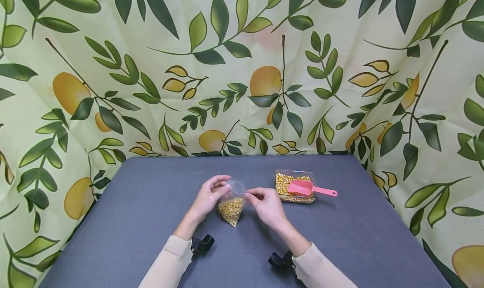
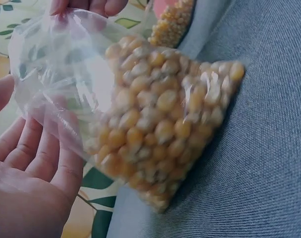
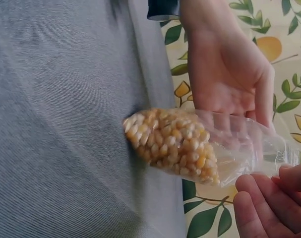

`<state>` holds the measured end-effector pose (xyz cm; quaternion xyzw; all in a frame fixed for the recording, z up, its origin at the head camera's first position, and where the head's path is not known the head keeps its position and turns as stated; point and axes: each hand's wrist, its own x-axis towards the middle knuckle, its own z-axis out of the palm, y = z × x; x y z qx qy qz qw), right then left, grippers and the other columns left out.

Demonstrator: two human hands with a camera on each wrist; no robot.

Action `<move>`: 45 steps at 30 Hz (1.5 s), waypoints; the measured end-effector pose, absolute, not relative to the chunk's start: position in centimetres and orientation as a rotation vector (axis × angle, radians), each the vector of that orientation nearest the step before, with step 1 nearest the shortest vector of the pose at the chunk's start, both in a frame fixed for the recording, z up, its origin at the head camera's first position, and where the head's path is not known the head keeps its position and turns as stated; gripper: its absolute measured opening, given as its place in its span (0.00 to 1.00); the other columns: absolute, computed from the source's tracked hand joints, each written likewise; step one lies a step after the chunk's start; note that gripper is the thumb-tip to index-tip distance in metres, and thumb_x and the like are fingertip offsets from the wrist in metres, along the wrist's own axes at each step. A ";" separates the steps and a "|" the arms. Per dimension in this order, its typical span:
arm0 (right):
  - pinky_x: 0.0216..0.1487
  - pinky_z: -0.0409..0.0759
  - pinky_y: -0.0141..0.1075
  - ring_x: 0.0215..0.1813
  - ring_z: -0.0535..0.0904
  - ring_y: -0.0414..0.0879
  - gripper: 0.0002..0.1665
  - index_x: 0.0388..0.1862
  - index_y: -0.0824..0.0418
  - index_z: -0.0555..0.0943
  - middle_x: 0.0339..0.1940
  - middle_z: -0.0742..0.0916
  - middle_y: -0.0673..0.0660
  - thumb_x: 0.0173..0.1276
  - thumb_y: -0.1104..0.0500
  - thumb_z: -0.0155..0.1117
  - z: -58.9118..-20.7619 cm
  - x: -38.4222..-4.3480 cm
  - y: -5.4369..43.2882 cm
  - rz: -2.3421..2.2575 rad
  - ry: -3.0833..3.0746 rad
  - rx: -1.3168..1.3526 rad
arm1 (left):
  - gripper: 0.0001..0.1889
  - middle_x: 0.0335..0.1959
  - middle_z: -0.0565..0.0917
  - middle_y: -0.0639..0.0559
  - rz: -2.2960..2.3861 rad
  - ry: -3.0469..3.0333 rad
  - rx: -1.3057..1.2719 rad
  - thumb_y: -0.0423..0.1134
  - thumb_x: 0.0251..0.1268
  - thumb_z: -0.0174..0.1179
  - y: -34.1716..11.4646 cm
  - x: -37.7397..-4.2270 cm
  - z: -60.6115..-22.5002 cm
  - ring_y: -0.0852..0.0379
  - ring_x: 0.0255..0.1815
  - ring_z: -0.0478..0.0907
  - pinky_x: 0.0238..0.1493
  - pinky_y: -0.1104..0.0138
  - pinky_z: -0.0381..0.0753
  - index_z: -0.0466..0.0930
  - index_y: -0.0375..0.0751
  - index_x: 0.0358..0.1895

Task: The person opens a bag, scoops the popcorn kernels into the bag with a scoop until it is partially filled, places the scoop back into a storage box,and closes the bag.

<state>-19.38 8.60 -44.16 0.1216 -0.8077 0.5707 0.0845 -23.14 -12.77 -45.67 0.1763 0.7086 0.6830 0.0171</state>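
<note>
A clear plastic bag (image 1: 231, 208) with yellow corn kernels in its lower part stands between the two hands, one bottom corner down at the table. Its upper part, see-through and crinkled, holds no kernels. On the left, my left hand (image 1: 209, 197) holds the bag's top edge between thumb and fingers; in the left wrist view its fairly straight fingers (image 2: 46, 153) lie along the plastic. My right hand (image 1: 269, 206) pinches the opposite side of the rim. In the right wrist view the kernels (image 3: 172, 141) bulge below the flat upper plastic.
Behind the right hand sits a clear rectangular container (image 1: 296, 200) of corn kernels. A pink scoop (image 1: 302, 187) lies in it, its handle sticking out past the right rim. Everything stands on a grey cloth-covered table (image 1: 159, 195), with a leaf-patterned curtain (image 1: 227, 90) around it.
</note>
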 end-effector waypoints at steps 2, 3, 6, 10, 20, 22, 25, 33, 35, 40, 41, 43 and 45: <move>0.36 0.80 0.33 0.33 0.85 0.44 0.05 0.38 0.66 0.90 0.28 0.89 0.53 0.67 0.65 0.70 -44.0 -19.5 8.7 1.714 -2.398 0.354 | 0.19 0.43 0.82 0.39 2.137 2.200 0.547 0.31 0.74 0.59 -12.8 -23.1 -45.6 0.59 0.39 0.82 0.45 0.66 0.82 0.74 0.24 0.62; 0.36 0.80 0.33 0.33 0.85 0.44 0.05 0.39 0.66 0.90 0.28 0.89 0.53 0.67 0.65 0.71 -43.9 -19.6 8.8 1.721 -2.393 0.349 | 0.18 0.43 0.82 0.39 2.142 2.200 0.538 0.31 0.73 0.60 -12.8 -23.1 -45.6 0.58 0.39 0.82 0.45 0.65 0.82 0.75 0.24 0.61; 0.36 0.81 0.33 0.34 0.86 0.49 0.05 0.39 0.67 0.89 0.29 0.90 0.55 0.67 0.66 0.70 -43.8 -19.8 9.1 1.739 -2.376 0.346 | 0.17 0.42 0.82 0.41 2.172 2.197 0.505 0.29 0.72 0.61 -12.8 -23.0 -45.5 0.58 0.38 0.82 0.44 0.64 0.83 0.76 0.22 0.59; 0.36 0.82 0.33 0.34 0.86 0.52 0.04 0.38 0.67 0.89 0.30 0.90 0.56 0.67 0.68 0.70 -43.7 -20.1 9.4 1.741 -2.365 0.355 | 0.15 0.39 0.84 0.43 2.211 2.184 0.441 0.26 0.69 0.63 -12.7 -22.9 -45.4 0.59 0.35 0.82 0.41 0.64 0.84 0.78 0.21 0.54; 0.39 0.85 0.37 0.35 0.87 0.53 0.04 0.38 0.69 0.88 0.31 0.89 0.60 0.68 0.69 0.68 -43.2 -20.6 10.2 1.752 -2.345 0.344 | 0.09 0.33 0.84 0.36 2.218 2.230 0.481 0.26 0.67 0.65 -12.6 -22.5 -45.1 0.58 0.29 0.82 0.40 0.53 0.86 0.82 0.22 0.46; 0.40 0.85 0.39 0.36 0.87 0.55 0.04 0.38 0.69 0.88 0.32 0.89 0.60 0.68 0.69 0.68 -43.2 -20.7 10.4 1.761 -2.337 0.347 | 0.09 0.32 0.84 0.38 2.198 2.273 0.501 0.27 0.67 0.66 -12.6 -22.4 -44.9 0.58 0.29 0.82 0.39 0.54 0.86 0.83 0.24 0.45; 0.40 0.85 0.41 0.37 0.87 0.55 0.04 0.38 0.68 0.88 0.32 0.89 0.60 0.68 0.69 0.68 -43.0 -20.9 10.7 1.745 -2.332 0.343 | 0.07 0.32 0.84 0.37 2.165 2.336 0.543 0.29 0.67 0.66 -12.4 -22.3 -44.7 0.55 0.29 0.82 0.38 0.56 0.85 0.84 0.27 0.43; 0.39 0.86 0.42 0.35 0.87 0.49 0.04 0.37 0.70 0.87 0.31 0.89 0.61 0.69 0.71 0.66 -42.6 -21.5 11.6 1.734 -2.311 0.406 | 0.05 0.29 0.84 0.35 2.132 2.426 0.647 0.31 0.66 0.67 -12.0 -22.1 -44.1 0.41 0.28 0.82 0.33 0.61 0.83 0.85 0.31 0.39; 0.39 0.86 0.44 0.34 0.87 0.48 0.04 0.37 0.69 0.87 0.31 0.89 0.60 0.69 0.70 0.66 -42.5 -21.5 11.8 1.726 -2.316 0.414 | 0.05 0.28 0.84 0.36 2.136 2.435 0.663 0.31 0.66 0.67 -11.9 -22.0 -44.0 0.40 0.28 0.82 0.33 0.60 0.83 0.85 0.31 0.38; 0.39 0.85 0.46 0.33 0.86 0.47 0.04 0.36 0.68 0.87 0.29 0.89 0.59 0.69 0.70 0.66 -42.5 -21.5 12.1 1.714 -2.329 0.407 | 0.04 0.27 0.83 0.38 2.156 2.417 0.673 0.29 0.66 0.67 -11.6 -22.1 -44.3 0.51 0.26 0.83 0.33 0.60 0.84 0.85 0.29 0.38; 0.39 0.85 0.46 0.33 0.86 0.47 0.04 0.36 0.68 0.87 0.29 0.89 0.59 0.69 0.70 0.67 -42.5 -21.5 12.2 1.711 -2.330 0.399 | 0.04 0.27 0.83 0.37 2.159 2.408 0.679 0.29 0.66 0.67 -11.5 -22.1 -44.4 0.53 0.26 0.83 0.33 0.61 0.84 0.85 0.29 0.38; 0.38 0.85 0.46 0.32 0.85 0.46 0.03 0.36 0.69 0.87 0.29 0.89 0.58 0.68 0.70 0.67 -42.7 -21.5 12.3 1.707 -2.332 0.385 | 0.04 0.27 0.83 0.35 2.162 2.395 0.683 0.28 0.66 0.67 -11.4 -22.1 -44.6 0.56 0.26 0.83 0.33 0.62 0.85 0.84 0.28 0.38; 0.37 0.85 0.43 0.32 0.85 0.45 0.03 0.36 0.69 0.87 0.29 0.88 0.58 0.68 0.70 0.68 -43.0 -21.6 12.3 1.705 -2.334 0.376 | 0.04 0.28 0.83 0.34 2.167 2.388 0.689 0.28 0.66 0.67 -11.4 -22.2 -44.8 0.57 0.26 0.83 0.33 0.63 0.85 0.84 0.27 0.38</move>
